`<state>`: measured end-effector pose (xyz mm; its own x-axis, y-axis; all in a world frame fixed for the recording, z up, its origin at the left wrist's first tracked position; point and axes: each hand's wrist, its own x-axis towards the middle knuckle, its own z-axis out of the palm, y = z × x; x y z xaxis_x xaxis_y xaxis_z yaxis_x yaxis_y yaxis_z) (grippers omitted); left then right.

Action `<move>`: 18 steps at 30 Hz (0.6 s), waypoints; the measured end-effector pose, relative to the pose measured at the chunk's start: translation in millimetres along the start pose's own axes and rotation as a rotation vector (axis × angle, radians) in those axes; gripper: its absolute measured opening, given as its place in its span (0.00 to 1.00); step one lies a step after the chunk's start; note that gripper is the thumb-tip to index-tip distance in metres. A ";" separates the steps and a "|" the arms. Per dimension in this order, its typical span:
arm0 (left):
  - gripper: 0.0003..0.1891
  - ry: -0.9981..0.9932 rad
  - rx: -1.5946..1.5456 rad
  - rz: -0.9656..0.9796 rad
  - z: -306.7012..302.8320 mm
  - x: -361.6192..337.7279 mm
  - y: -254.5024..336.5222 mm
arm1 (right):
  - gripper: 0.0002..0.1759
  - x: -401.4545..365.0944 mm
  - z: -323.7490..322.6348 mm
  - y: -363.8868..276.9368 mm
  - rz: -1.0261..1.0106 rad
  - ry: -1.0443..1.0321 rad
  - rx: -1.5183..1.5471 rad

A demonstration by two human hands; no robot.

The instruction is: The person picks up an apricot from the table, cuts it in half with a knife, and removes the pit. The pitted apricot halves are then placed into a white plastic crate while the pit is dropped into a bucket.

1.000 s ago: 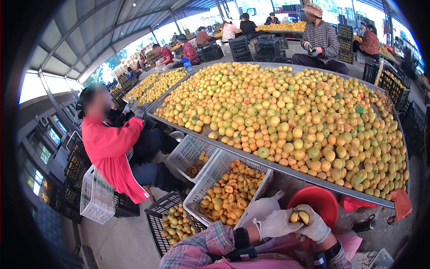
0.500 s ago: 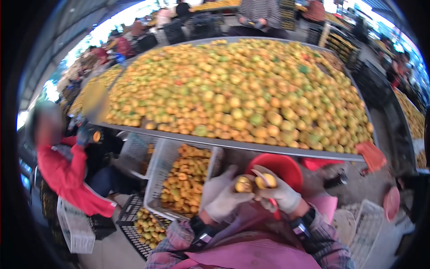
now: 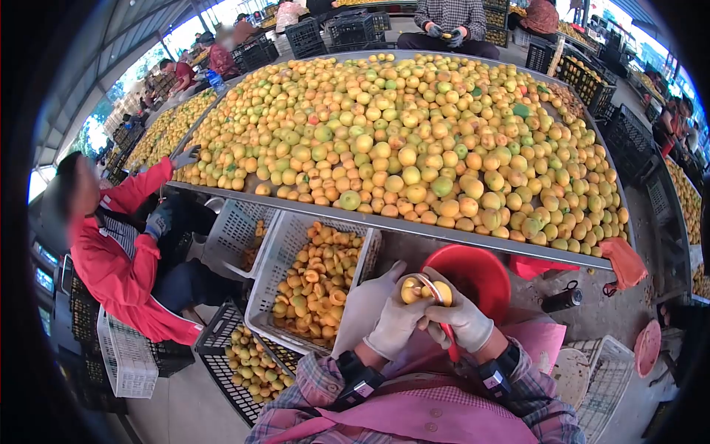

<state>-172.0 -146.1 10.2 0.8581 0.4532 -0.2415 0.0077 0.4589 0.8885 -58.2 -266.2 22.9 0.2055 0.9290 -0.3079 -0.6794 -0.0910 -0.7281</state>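
Both hands wear pale gloves and meet over my lap, beside a red bucket. My left hand (image 3: 396, 325) is closed around a yellow apricot (image 3: 410, 291). My right hand (image 3: 466, 323) is closed on a red-handled cutting tool (image 3: 450, 342), its handle pointing down from the palm. The tool's curved metal band shows at the fingertips, between the left apricot and another yellow apricot piece (image 3: 443, 293) at the right fingers. Fingers and thumbs of both hands touch there, and part of the fruit is hidden behind them.
A metal-edged table (image 3: 384, 220) heaped with apricots spans the front. The red bucket (image 3: 484, 270) stands below its edge. Left of my hands are a white crate (image 3: 255, 318) of apricot halves and a black crate (image 3: 222, 370) of whole fruit. A person in red (image 3: 122, 274) sits at left.
My hands have drawn together, and the left apricot now sits against the metal band. The person in red has stretched an arm toward the heap. The view has shifted slightly and sharpened.
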 end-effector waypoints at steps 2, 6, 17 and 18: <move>0.22 0.016 0.048 -0.015 -4.5 2.6 1.9 | 0.46 -0.1 3.6 2.1 -0.022 0.017 -0.020; 0.17 0.174 -0.051 0.205 -38.8 11.9 8.0 | 0.41 -4.0 8.1 9.8 -0.050 0.074 -0.023; 0.22 0.743 0.595 0.183 -247.0 -29.9 -45.1 | 0.23 -34.0 -13.2 57.2 0.149 -0.142 0.264; 0.23 0.796 0.661 0.206 -279.8 -31.7 -66.3 | 0.23 -32.8 -14.2 58.7 0.149 -0.142 0.266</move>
<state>-343.3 22.9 -150.3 0.2917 0.9559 -0.0351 0.3838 -0.0833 0.9196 -94.8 -307.1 -18.5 0.0024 0.9547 -0.2974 -0.8583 -0.1507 -0.4906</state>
